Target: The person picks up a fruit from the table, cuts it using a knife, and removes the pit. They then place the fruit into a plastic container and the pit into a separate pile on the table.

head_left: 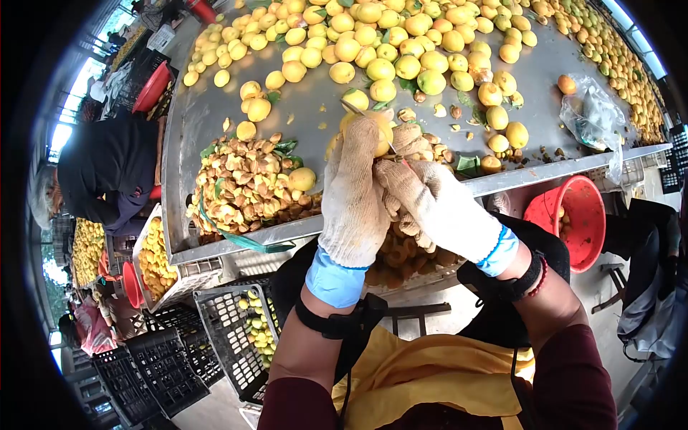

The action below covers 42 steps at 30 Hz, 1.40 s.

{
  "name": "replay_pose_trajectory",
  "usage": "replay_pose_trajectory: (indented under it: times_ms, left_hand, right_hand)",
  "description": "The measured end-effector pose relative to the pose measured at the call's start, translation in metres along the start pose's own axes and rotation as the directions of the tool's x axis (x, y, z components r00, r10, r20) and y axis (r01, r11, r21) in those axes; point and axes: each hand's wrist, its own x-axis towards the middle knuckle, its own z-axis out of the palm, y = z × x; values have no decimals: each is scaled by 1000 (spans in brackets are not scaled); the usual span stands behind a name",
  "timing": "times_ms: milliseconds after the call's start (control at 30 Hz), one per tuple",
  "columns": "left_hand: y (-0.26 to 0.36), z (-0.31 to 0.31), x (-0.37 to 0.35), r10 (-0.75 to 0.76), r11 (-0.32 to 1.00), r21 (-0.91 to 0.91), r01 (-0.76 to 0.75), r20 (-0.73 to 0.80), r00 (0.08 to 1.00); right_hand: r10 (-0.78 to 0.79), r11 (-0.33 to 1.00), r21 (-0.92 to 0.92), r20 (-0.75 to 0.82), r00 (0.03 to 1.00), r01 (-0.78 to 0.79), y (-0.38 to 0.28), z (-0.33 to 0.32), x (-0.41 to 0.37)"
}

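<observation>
The left hand (355,190), in a knit work glove, is curling its fingers tightly around one yellow fruit (384,136). The fruit is small, round and smooth-skinned, and the glove is hiding most of it. It is sitting above the near edge of the metal table (545,68), about midway along, between the two hands. Being nearly round, it is showing no clear long axis, and I cannot tell which way its stem end is facing.

The right hand (430,204), also gloved, is pressing against the left with its fingers closed on one knife (362,113). The handle is hidden inside the fist. The thin blade is running from near right to far left, with its tip pointing to the far left past the fruit.

On the table, loose yellow fruits (373,36) are lying across the far side, too many to count. One heap of brownish stones and scraps (244,183) is sitting at the near left. One clear plastic bag (595,115) is lying at the right. Below the table edge, one red basin (584,215) is standing at the right.
</observation>
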Motion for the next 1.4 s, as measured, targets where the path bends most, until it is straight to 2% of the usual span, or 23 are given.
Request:
replay_pose_trajectory:
  times_ms: [67,167,233,300,333,433,467,500,600,700,733,833,867,967,1033,1100,1133,1167,1200,1267,1300,1333,1400]
  left_hand:
    - [11,5,-2,35,986,162,-48,84,996]
    - [18,9,-4,45,967,241,-78,141,989]
    - [4,4,-6,31,978,201,-49,93,995]
    - [-1,3,-10,-127,984,-105,141,131,983]
    - [-2,11,-8,-80,997,15,81,-40,996]
    - [9,2,-2,-74,965,251,77,-20,997]
    - [7,-11,9,222,520,809,-274,181,958]
    - [3,-19,11,226,519,810,-273,178,958]
    - [2,-14,9,57,989,139,-44,-89,994]
    - [-5,0,1,-134,984,-132,122,-89,987]
    - [0,0,2,-201,966,-189,177,-117,973]
    - [10,-7,0,-139,990,-24,139,5,990]
    - [10,-8,-1,-138,990,-28,138,0,990]
    - [7,-3,-2,81,970,231,-71,-36,996]
    - [-3,-7,3,57,993,108,-38,-174,983]
    - [2,-7,-3,-175,967,-206,147,-124,977]
    - [4,-14,3,-236,950,-228,212,-80,969]
    - [4,-17,5,-227,952,-227,204,-80,971]
    - [4,-19,6,-106,994,2,106,-82,991]
    - [6,-19,5,131,889,445,-108,-22,991]
    - [11,-20,6,6,954,300,11,-58,998]
    - [10,-24,3,150,750,639,-170,85,985]
    - [-14,-46,13,560,452,650,-611,327,762]
  right_hand:
    - [186,947,237,153,971,-219,-20,-10,-10]
    - [43,910,393,229,972,-133,-5,-10,-17]
    - [121,944,285,166,979,-165,-6,-3,-21]
    - [106,955,263,129,986,-137,0,2,-17]
    - [81,966,237,96,992,-102,4,5,-13]
    - [27,983,179,17,999,-30,3,1,-8]
    - [139,962,220,111,984,-161,-7,-8,-11]
    - [243,923,250,209,947,-292,-14,-15,-13]
    - [161,966,179,159,974,-188,-7,-7,-19]
    - [179,981,-100,131,975,-167,-3,-9,-6]
    - [42,993,-113,57,998,-35,4,0,-2]
    - [129,989,-77,80,988,-123,3,-7,1]
    - [372,927,-10,167,913,-376,-25,-14,-3]
    - [109,983,132,154,982,-129,-8,-8,-8]
    - [263,962,29,163,951,-271,-1,-7,-9]
    - [-165,863,-488,-22,986,134,30,8,1]
    - [-382,735,-578,80,921,355,28,7,2]
    - [-389,731,-579,84,918,362,24,6,1]
    - [-139,927,-343,51,989,148,17,2,-1]
    - [336,941,-25,185,924,-337,-25,-9,-8]
    - [270,960,30,152,951,-277,-15,-8,-12]
    - [184,980,39,168,969,-193,-1,-10,-13]
    - [340,940,-14,92,936,-340,15,-10,-15]
